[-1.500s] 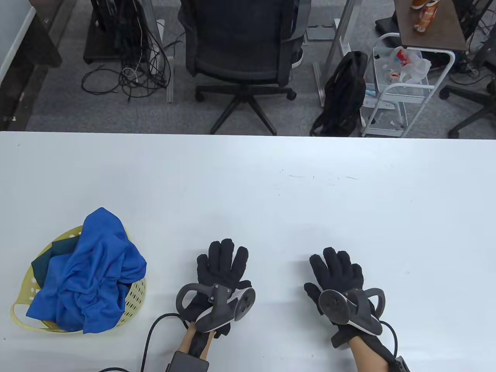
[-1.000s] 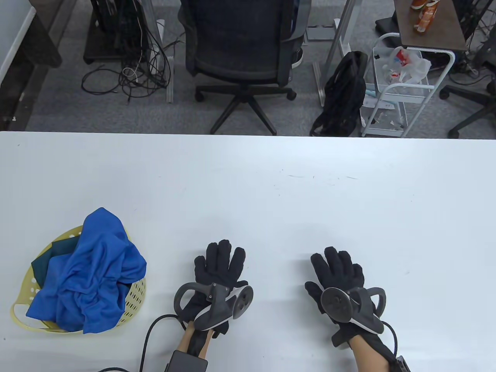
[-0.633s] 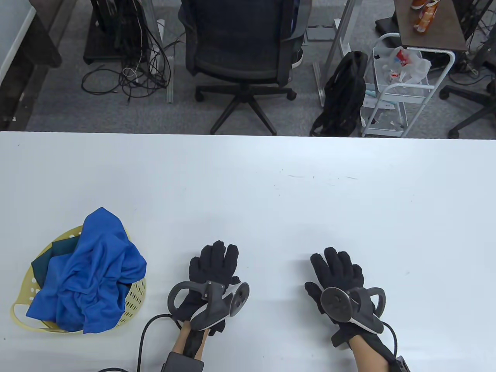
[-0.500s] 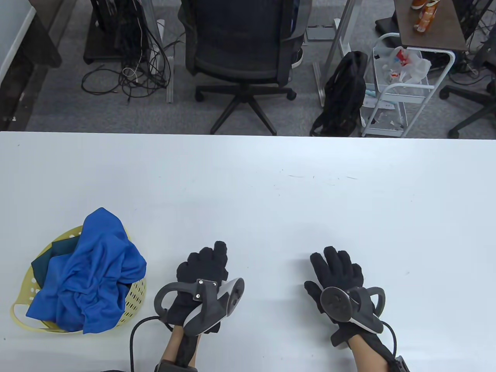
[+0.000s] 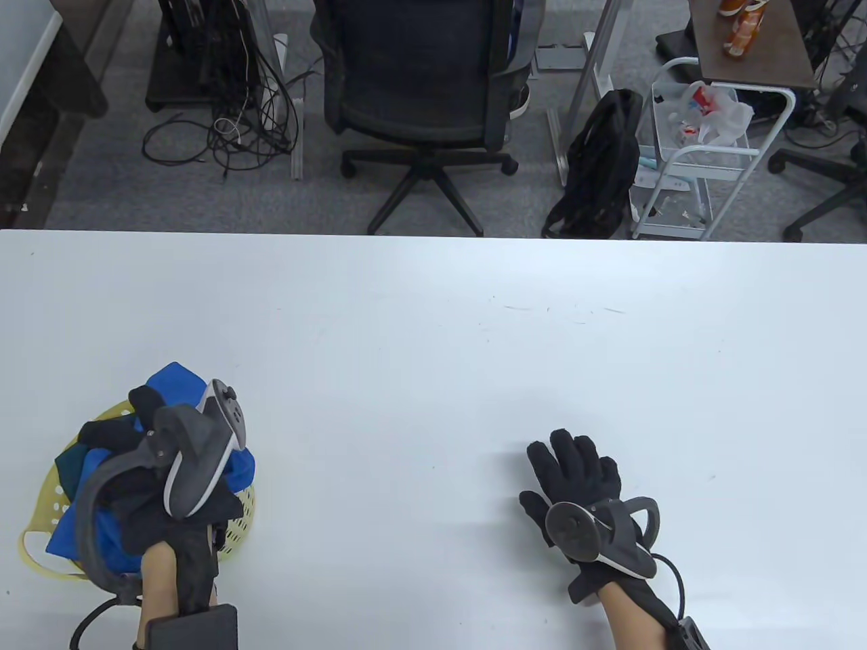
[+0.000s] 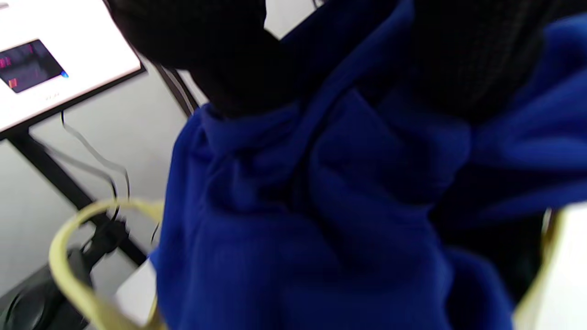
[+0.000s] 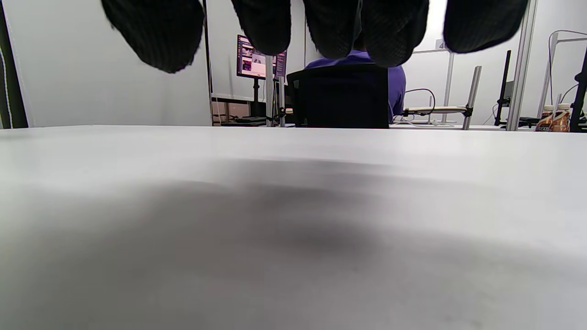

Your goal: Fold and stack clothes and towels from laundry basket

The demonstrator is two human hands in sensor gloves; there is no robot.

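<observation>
Laundry basket (image 5: 40, 497), pale yellow, perforated, sits near-left on the white table (image 5: 433, 338). Blue garment (image 5: 101, 535) heaped in it, a darker teal piece (image 5: 64, 467) under it at the left rim.

Table view: left hand (image 5: 135, 467) is over the basket, on top of the blue garment, back of hand and tracker up, forearm coming in from the near edge. Fingers point far-left and are mostly hidden by the tracker. Right hand (image 5: 576, 474) lies flat on the table near-right, well apart from the basket, fingers spread, grip released, holding nothing.

Left wrist view: blurred. Gloved fingers (image 6: 220, 59) sit against the blue folds, basket rim (image 6: 69, 275) curves below. Can't tell whether the left grip has closed on cloth.

Right wrist view: fingertips (image 7: 156, 32) hang just above bare table, nothing under them.

Risks, my read: basket looks light, so a lift could drag or tip it if cloth snags on the rim, since the right hand isn't bracing it. Grabbing a deep bunch could pull the teal piece out too.
</observation>
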